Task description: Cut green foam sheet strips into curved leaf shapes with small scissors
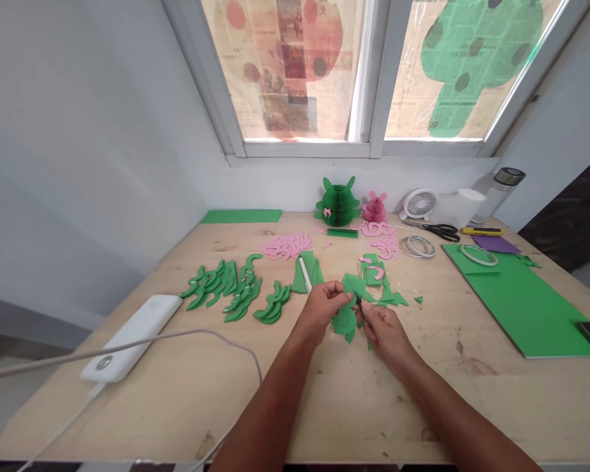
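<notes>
My left hand (323, 311) pinches a piece of green paper (344, 318) with a curved outline on it, held just above the table. Against the paper's right edge, my right hand (382, 328) is closed on a small dark tool (358, 303), which looks like a pair of scissors; most of it is hidden by the fingers. Just beyond the hands lie green paper scraps (392, 297) and a green sheet with pink curved pieces (375, 272) on it. A white pen (305, 274) rests on green paper strips (315, 270) beside my left hand.
Curved green cut-outs (243, 298) lie in piles at left, near a white power bank (132, 337) with cables. Behind are pink cut-outs (289, 245), green (341, 204) and pink (374, 208) paper figures, and a fan (419, 204). Tape rolls (417, 246), black-handled scissors (440, 231) and green card (526, 308) occupy the right.
</notes>
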`<state>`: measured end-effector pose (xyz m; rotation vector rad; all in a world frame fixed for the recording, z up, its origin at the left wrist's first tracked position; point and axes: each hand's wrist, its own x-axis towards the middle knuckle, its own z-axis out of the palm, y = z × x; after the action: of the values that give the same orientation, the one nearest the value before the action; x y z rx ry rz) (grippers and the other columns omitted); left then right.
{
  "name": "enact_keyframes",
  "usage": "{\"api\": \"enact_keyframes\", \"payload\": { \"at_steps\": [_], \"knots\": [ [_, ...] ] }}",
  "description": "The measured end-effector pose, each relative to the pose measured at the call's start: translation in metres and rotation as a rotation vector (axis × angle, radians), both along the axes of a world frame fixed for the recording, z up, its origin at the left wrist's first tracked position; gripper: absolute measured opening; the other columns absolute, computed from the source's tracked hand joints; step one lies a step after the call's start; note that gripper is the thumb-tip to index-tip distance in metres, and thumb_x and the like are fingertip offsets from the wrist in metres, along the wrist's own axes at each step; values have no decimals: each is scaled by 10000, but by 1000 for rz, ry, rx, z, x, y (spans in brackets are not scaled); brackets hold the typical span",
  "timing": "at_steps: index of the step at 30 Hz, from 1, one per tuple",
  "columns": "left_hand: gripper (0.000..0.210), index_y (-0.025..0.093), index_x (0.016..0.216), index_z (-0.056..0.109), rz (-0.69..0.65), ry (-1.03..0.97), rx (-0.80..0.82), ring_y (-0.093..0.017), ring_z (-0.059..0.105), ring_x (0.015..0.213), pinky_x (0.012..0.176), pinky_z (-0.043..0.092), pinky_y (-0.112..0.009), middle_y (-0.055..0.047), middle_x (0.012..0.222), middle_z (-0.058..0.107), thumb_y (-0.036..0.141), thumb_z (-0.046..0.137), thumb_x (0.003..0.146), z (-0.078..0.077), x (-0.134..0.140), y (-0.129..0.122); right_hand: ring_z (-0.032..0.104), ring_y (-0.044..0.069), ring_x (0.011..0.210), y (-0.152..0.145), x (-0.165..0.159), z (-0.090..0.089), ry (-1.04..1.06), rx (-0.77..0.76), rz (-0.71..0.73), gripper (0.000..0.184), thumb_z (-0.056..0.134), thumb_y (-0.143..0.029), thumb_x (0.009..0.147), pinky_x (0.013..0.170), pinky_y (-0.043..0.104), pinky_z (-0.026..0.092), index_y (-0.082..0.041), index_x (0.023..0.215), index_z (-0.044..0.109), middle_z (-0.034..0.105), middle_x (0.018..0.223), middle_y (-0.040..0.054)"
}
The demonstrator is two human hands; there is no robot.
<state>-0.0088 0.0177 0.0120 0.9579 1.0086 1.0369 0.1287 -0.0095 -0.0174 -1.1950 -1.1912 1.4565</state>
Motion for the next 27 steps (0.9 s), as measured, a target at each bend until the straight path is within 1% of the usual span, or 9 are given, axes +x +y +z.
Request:
{"api": "enact_keyframes", "payload": {
  "at_steps": [7, 18, 23, 27],
  "knots": [
    [222, 167, 578, 488, 8, -15, -13, -132, 560, 518, 497, 404, -232, -1, 540, 590, 279, 679, 594, 0, 1, 0, 193, 67, 323, 0, 1, 0, -21, -8, -6, 467, 472, -600, 777, 355, 226, 128, -169, 600, 504, 291, 347, -92],
    [240, 166, 562, 498, 17, -40, -30, -130, 560, 515, 502, 432, -238, 4, 537, 592, 294, 702, 565, 4, 2, -2, 210, 72, 324, 2, 1, -2, -36, 1, -2, 474, 468, -607, 770, 354, 228, 145, -173, 582, 503, 297, 344, -86],
    [230, 166, 566, 500, 9, -66, -25, -126, 561, 522, 532, 450, -246, 8, 543, 593, 282, 699, 578, 4, 2, -2, 199, 68, 331, 1, 1, 1, -24, 2, -10, 464, 481, -597, 771, 360, 226, 134, -172, 586, 497, 298, 354, -89],
    [229, 167, 562, 499, 10, -52, -32, -133, 562, 515, 510, 439, -245, 0, 541, 596, 281, 698, 571, 4, 3, -2, 199, 68, 330, 0, 0, 3, -31, 7, -18, 472, 483, -602, 768, 364, 226, 141, -171, 575, 498, 295, 345, -89]
  ]
}}
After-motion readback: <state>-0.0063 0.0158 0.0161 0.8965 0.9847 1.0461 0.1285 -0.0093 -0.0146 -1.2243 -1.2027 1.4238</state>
